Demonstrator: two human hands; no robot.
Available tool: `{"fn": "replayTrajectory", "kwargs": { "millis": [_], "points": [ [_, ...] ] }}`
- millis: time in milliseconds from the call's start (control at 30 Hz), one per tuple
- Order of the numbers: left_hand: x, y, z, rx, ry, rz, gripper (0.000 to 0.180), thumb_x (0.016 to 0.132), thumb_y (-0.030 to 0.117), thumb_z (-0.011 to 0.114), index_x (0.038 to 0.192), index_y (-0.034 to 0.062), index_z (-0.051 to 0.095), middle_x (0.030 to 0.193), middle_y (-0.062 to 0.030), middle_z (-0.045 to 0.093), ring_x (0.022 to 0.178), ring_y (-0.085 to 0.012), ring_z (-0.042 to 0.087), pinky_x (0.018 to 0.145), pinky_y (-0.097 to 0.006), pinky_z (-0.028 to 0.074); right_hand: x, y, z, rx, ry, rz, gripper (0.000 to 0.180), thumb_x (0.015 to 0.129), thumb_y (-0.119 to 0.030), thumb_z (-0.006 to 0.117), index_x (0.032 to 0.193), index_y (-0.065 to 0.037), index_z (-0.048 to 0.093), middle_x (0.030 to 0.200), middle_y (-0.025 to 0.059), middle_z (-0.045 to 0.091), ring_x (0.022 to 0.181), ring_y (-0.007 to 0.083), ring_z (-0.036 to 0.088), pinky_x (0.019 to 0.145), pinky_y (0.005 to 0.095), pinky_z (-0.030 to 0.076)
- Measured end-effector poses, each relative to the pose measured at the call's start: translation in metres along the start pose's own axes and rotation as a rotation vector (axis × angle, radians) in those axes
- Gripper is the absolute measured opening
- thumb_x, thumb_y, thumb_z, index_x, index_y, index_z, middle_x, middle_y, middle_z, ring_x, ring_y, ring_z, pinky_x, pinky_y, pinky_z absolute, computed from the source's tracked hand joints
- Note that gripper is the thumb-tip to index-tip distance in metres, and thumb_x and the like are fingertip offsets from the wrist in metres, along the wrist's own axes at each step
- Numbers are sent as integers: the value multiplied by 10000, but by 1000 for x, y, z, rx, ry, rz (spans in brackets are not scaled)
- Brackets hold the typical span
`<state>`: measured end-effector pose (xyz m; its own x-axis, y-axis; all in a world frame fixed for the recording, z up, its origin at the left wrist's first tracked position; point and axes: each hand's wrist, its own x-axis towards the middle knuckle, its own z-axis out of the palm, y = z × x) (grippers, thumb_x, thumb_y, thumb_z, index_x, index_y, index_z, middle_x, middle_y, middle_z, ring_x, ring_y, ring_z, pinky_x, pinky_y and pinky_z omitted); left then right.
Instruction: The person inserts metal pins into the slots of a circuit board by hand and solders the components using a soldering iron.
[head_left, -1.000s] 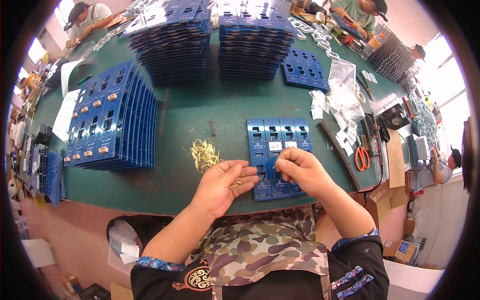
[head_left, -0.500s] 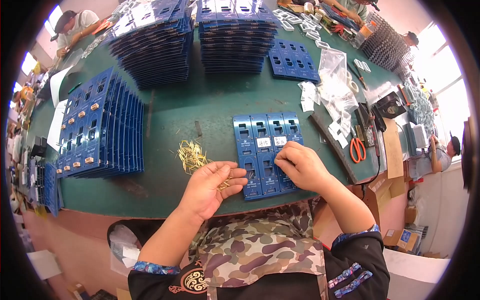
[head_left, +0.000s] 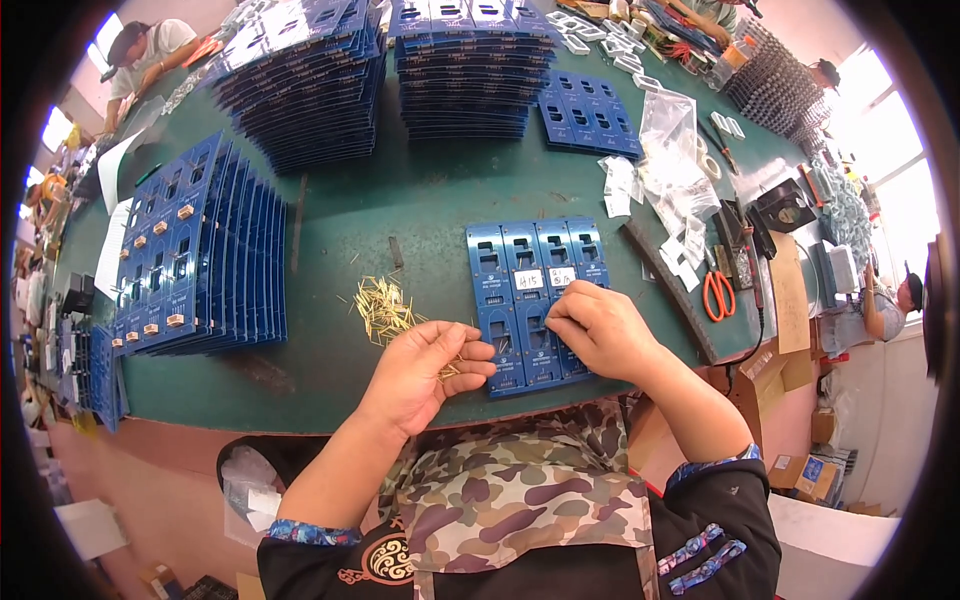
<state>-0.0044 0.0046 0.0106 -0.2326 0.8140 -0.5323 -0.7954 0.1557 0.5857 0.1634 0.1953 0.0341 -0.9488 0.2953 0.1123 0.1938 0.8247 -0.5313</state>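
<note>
A blue circuit board panel with two white labels lies flat on the green table before me. My left hand is half curled at its left edge, palm up, with several thin gold pins in its fingers. Over the panel's right half, my right hand pinches with thumb and forefinger close to the surface; whatever sits between the fingertips is too small to make out. A loose heap of gold pins lies on the table just beyond my left hand.
Tall stacks of blue panels stand at the back, with another stack leaning at left. On the right are a dark metal bar, orange-handled scissors, a small fan and plastic bags. Other people work around the table.
Both hands keep nearly the same place and grip. The whole view has shifted very slightly; the panel and the pin heap look otherwise the same.
</note>
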Motion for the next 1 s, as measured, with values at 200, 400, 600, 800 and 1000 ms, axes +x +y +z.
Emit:
{"fn": "replayTrajectory", "kwargs": {
  "millis": [200,400,600,800,1000],
  "points": [
    [1,0,-1,-8,-9,1,210,965,184,560,1044,-6,606,932,-144,685,789,-220,692,663,-277,590,0,-1,1,-10,2,7,89,838,-148,641,832,-59,639,812,91,571,759,301,613,667,396,504],
    [1,-1,-1,-2,-5,7,200,966,187,559,1028,1,605,911,-132,683,779,-217,690,650,-275,586,-2,-4,2,-78,16,-18,96,835,-152,641,834,-56,635,809,94,570,758,301,615,665,392,507],
    [1,-1,-1,-16,-4,2,182,965,190,563,1001,15,600,896,-123,681,777,-217,690,646,-280,585,0,-5,0,-90,-11,-14,90,830,-142,639,834,-52,632,813,98,569,758,301,615,663,393,508],
    [2,-2,-2,-32,-7,7,150,960,184,571,974,37,595,894,-125,681,775,-219,691,648,-282,587,-3,-6,5,-127,-2,-55,89,819,-146,653,831,-61,630,802,87,560,759,290,615,654,384,505],
    [2,-1,-5,-49,-38,11,129,955,173,578,967,44,582,906,-129,683,796,-226,693,652,-288,589,-4,-8,2,-180,29,-134,83,795,-138,675,849,-84,643,794,64,555,728,267,612,616,377,501]
  ]
}}
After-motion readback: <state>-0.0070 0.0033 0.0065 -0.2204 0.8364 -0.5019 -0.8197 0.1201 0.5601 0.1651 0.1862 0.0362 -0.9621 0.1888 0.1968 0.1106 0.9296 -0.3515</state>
